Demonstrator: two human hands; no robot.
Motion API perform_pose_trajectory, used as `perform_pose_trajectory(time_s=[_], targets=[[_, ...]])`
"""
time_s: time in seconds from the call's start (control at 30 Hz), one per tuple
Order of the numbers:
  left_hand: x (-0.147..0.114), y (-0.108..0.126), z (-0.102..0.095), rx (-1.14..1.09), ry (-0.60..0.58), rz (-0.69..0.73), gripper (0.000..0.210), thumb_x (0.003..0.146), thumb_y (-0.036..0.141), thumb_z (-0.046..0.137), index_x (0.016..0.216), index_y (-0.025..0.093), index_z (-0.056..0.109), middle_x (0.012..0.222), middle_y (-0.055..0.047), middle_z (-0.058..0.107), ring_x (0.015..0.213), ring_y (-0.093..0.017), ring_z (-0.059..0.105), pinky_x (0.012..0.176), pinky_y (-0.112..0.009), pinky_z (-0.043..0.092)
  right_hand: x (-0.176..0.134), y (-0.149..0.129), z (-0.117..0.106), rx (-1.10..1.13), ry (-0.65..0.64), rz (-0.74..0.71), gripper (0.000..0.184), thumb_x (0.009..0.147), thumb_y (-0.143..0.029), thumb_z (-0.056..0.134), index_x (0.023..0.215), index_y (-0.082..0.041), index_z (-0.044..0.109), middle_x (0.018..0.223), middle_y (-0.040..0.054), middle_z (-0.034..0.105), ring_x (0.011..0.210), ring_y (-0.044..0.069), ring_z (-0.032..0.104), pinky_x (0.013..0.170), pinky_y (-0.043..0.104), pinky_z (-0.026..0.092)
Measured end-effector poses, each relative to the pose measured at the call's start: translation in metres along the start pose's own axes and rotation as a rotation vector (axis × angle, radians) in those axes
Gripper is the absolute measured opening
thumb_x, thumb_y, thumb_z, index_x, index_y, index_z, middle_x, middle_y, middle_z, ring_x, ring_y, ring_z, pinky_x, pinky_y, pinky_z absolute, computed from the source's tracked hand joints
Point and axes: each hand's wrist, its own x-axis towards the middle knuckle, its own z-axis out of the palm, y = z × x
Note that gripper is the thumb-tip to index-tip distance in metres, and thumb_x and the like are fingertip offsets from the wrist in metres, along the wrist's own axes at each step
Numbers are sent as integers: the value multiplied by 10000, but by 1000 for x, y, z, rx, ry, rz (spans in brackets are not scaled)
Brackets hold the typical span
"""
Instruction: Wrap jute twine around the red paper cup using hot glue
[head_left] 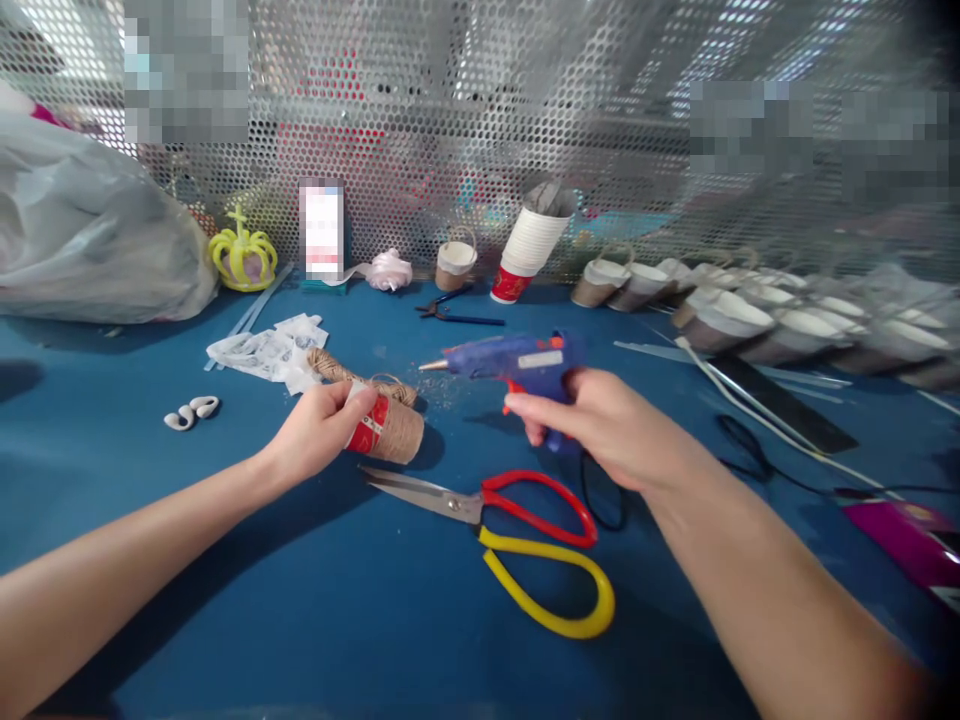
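Observation:
My left hand (326, 425) grips a red paper cup (369, 424) lying on its side, its lower part wound with brown twine (403, 432). Behind the cup lies a twisted hank of twine (330, 366). In my right hand (581, 410) is a blue hot glue gun (517, 358), its metal nozzle pointing left, above and to the right of the cup. One finger is at its orange trigger. Scissors (457, 503) with one red and one yellow handle lie open on the table, just nearer to me than the cup.
Pliers (465, 318), a stack of paper cups (531, 248) and a small wrapped cup (456, 262) stand or lie behind. Several wrapped cups (731, 312) line the right, near a dark phone-like slab (787, 405). Shells (192, 412), crumpled white material (266, 350) and a plastic bag (90, 225) are left.

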Motion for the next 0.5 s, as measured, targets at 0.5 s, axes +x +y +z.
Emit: perform_pose_trajectory(time_s=[0.5], targets=[[2,2,-2,96,17,4,337,743,468,529,600,163,525,466,36,482,424,-93,410,415,-207,284,-29,-15,40,-338,-34,-213,124,765,-271,555,658,-230,508,531,-42,577,426,114,494,440,230,426]])
